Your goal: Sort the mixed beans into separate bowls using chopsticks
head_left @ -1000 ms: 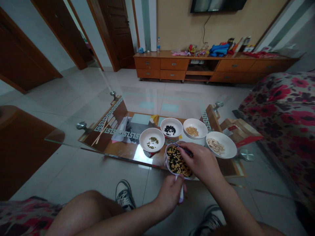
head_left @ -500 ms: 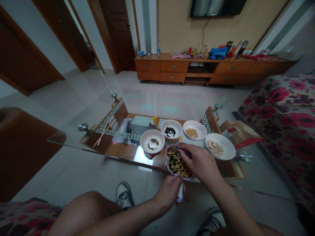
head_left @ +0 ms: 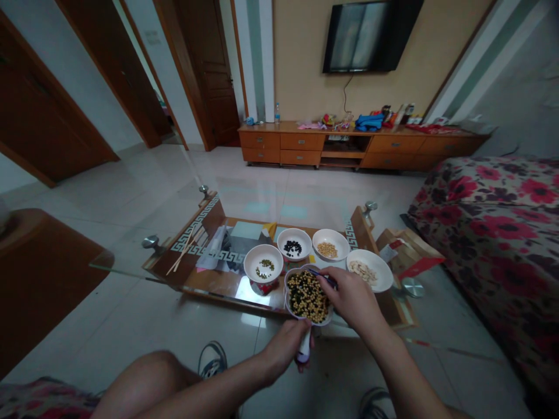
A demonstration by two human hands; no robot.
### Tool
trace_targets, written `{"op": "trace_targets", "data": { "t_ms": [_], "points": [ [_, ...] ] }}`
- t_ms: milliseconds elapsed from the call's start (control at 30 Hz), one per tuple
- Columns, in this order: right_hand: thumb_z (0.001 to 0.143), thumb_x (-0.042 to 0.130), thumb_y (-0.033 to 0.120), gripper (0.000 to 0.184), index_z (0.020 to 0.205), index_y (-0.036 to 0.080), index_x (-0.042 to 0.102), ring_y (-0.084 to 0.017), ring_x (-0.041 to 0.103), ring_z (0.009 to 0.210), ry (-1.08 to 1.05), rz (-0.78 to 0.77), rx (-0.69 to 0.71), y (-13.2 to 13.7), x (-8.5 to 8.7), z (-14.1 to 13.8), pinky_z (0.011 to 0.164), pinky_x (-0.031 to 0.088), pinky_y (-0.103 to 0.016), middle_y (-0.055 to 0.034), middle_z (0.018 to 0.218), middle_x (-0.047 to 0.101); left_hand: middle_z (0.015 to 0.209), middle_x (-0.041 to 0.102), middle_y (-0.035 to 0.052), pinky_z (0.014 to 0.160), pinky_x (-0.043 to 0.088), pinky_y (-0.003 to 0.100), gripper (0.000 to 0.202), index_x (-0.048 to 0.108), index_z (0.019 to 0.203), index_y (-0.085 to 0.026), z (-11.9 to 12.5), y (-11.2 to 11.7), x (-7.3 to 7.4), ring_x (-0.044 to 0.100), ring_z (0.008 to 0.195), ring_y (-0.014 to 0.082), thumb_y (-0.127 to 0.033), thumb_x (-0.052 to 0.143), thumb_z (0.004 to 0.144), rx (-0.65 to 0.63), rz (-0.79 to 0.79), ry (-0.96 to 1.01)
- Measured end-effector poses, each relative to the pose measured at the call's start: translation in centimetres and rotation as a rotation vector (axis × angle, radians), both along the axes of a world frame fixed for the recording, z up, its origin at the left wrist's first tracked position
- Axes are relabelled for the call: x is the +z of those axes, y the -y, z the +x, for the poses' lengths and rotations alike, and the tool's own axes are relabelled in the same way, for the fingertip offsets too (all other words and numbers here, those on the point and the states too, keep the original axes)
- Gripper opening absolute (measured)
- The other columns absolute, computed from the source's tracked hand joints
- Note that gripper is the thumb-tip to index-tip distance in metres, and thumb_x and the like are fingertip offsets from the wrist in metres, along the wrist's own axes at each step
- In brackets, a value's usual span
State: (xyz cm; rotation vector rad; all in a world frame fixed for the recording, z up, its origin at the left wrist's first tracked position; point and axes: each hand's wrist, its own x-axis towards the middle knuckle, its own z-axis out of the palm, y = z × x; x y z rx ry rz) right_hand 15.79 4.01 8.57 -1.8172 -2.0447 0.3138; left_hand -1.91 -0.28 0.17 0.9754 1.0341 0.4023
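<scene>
My left hand [head_left: 286,346] grips the white-and-purple handle [head_left: 304,347] of a small white handled bowl [head_left: 308,297] heaped with mixed beans. My right hand [head_left: 351,302] pinches a thin dark utensil [head_left: 326,280], its tip over the bowl's rim; chopsticks or tweezers, I cannot tell. Behind stand white bowls of green mung beans [head_left: 263,263], black beans [head_left: 294,247] and yellow soybeans [head_left: 331,244]. A white plate of pale slices [head_left: 370,270] sits nearest my right hand. My right hand hides part of the handled bowl.
The bowls stand on a glass-topped table [head_left: 227,297] with loose chopsticks [head_left: 186,250] and papers [head_left: 213,249] on it. A cardboard box [head_left: 408,253] lies to the right, beside a floral sofa [head_left: 489,244]. A wooden cabinet [head_left: 349,144] stands across the tiled floor.
The view has tilted upward, showing the whole wall-mounted TV, and the table sits lower and smaller. My hands stay on the handle and utensil, and the handled bowl looks more fully uncovered.
</scene>
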Motion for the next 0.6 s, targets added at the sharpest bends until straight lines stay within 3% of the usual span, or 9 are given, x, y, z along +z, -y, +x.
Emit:
{"op": "trace_targets", "data": {
  "t_ms": [300,467,600],
  "points": [
    [0.096,0.051,0.028,0.021,0.102,0.023,0.071,-0.021,0.07,0.092,-0.064,-0.086,0.087,-1.8,0.6,-4.8,0.076,0.046,-0.028,-0.0054,0.101,0.076,0.06,0.05,-0.0033,0.042,0.036,0.024,0.05,0.05,0.071,-0.019,1.4,0.4,-0.6,0.046,0.04,0.0098,-0.068,0.045,0.078,0.046,-0.033,0.034],
    [0.096,0.054,0.027,0.02,0.103,0.021,0.071,-0.019,0.069,0.094,-0.042,-0.072,0.149,-3.2,-0.4,-7.3,0.08,0.045,-0.027,-0.0057,0.103,0.076,0.051,0.045,-0.0036,0.041,0.035,0.024,0.04,0.05,0.069,-0.019,1.9,0.6,-0.6,0.046,0.039,0.0116,-0.055,0.045,0.084,0.055,-0.076,0.028],
    [0.095,0.054,0.026,0.02,0.1,0.021,0.072,-0.02,0.068,0.095,0.001,-0.044,0.185,-4.3,-1.6,-8.7,0.082,0.045,-0.027,-0.0061,0.101,0.075,0.052,0.045,-0.0026,0.04,0.034,0.025,0.041,0.051,0.069,-0.019,2.3,0.7,-0.9,0.044,0.038,0.0117,-0.056,0.044,0.088,0.082,-0.066,0.062]
  ]
}}
